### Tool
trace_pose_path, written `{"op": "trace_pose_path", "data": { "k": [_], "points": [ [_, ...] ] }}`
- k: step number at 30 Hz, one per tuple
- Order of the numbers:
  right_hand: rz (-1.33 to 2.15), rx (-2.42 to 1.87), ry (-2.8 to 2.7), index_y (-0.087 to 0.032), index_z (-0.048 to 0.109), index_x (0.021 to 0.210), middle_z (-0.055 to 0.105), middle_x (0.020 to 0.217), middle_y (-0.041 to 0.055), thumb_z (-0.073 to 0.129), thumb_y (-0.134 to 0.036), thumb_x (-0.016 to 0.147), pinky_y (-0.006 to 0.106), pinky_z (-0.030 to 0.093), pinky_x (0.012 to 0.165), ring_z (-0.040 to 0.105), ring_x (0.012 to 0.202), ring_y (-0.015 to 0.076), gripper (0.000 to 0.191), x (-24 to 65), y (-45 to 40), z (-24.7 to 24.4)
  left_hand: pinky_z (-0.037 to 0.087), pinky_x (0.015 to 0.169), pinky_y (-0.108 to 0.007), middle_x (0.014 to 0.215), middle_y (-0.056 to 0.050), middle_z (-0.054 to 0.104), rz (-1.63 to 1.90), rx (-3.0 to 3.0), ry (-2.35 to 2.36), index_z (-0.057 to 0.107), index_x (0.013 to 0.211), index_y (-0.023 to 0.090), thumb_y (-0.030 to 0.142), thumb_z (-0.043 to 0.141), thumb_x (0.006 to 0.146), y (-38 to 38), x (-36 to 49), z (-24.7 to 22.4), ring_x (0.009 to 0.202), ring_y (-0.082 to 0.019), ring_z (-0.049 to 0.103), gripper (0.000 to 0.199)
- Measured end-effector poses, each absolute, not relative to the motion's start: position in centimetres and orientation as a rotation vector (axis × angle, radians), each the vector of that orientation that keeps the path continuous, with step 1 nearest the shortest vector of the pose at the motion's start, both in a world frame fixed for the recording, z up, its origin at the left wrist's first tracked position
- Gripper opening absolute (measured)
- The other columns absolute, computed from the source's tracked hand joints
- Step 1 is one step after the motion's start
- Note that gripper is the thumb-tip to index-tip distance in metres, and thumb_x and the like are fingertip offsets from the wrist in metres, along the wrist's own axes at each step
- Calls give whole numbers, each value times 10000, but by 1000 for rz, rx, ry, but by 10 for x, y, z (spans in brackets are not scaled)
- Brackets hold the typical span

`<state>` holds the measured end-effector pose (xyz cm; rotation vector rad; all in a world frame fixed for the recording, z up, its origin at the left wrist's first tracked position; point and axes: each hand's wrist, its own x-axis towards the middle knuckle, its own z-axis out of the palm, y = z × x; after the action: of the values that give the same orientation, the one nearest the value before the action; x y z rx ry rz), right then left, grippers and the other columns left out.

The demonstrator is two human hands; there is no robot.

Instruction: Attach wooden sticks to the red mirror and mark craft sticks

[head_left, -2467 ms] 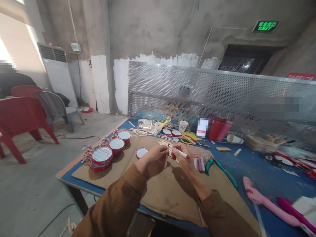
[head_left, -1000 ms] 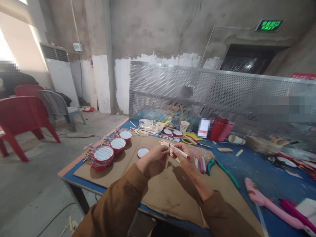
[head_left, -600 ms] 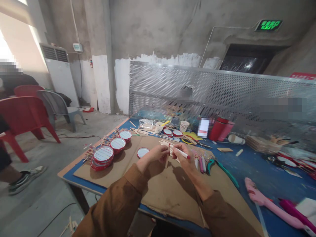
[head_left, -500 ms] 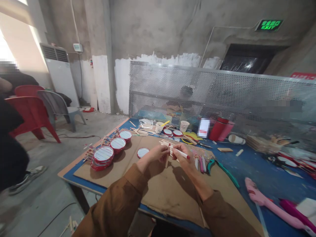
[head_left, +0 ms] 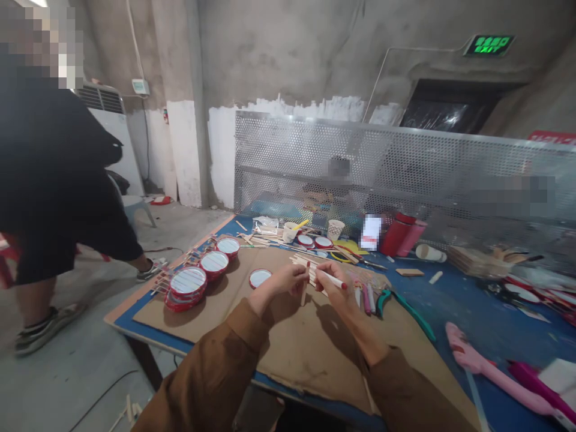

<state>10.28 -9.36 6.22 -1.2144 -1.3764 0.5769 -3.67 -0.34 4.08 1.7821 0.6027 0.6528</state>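
Clenched, both: I read left hand [head_left: 279,287] on a craft stick [head_left: 305,294], right hand [head_left: 338,294] on a red-tipped white marker [head_left: 330,279] — person in black [head_left: 54,168] mid-stride at left.

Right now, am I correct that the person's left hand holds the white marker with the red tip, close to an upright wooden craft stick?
Not quite: the head view shows the white red-tipped marker in the right hand, not the left hand. It is close to the upright wooden craft stick, as you say.
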Motion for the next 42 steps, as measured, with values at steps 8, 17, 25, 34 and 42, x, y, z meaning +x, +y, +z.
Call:
{"op": "trace_pose_path", "data": {
  "k": [8, 17, 25, 34, 42],
  "points": [
    [608, -1236, -1376, -204, 565, 791, 602, 625, -13, 607, -431, 781, 255, 436, 514, 557, 527, 134, 232, 99, -94, 64, 365, 504, -223, 581, 19, 489, 638, 1797, 602, 501, 668, 171, 290, 590, 834, -4, -40, 43, 522, -98, 442, 222],
    [604, -1260, -1311, -216, 561, 796, 599, 602, -21, 609, -417, 758, 254, 435, 500, 558, 518, 140, 210, 97, -95, 65, 381, 533, -224, 591, 13, 495, 680, 1801, 578, 506, 656, 173, 333, 618, 821, -2, -38, 41, 570, -104, 437, 256],
    [526, -1309, -1289, -220, 561, 770, 599, 583, -24, 592, -383, 755, 247, 416, 463, 541, 481, 135, 167, 96, -96, 67, 355, 488, -222, 555, 16, 470, 700, 1848, 601, 479, 616, 188, 353, 597, 807, -1, -38, 40, 532, -102, 413, 279],
    [557, -1290, -1313, -214, 563, 775, 606, 602, -18, 613, -417, 750, 253, 451, 482, 556, 496, 135, 211, 96, -95, 67, 370, 485, -219, 546, 22, 491, 702, 1844, 592, 488, 643, 184, 390, 606, 822, 3, -36, 34, 502, -93, 447, 298],
    [583, -1242, -1254, -215, 569, 814, 637, 633, 5, 653, -485, 733, 274, 467, 507, 570, 517, 152, 294, 97, -94, 68, 361, 450, -219, 506, 29, 476, 639, 1843, 633, 484, 645, 185, 332, 557, 859, -4, -38, 42, 444, -92, 445, 269]
  ]
}}
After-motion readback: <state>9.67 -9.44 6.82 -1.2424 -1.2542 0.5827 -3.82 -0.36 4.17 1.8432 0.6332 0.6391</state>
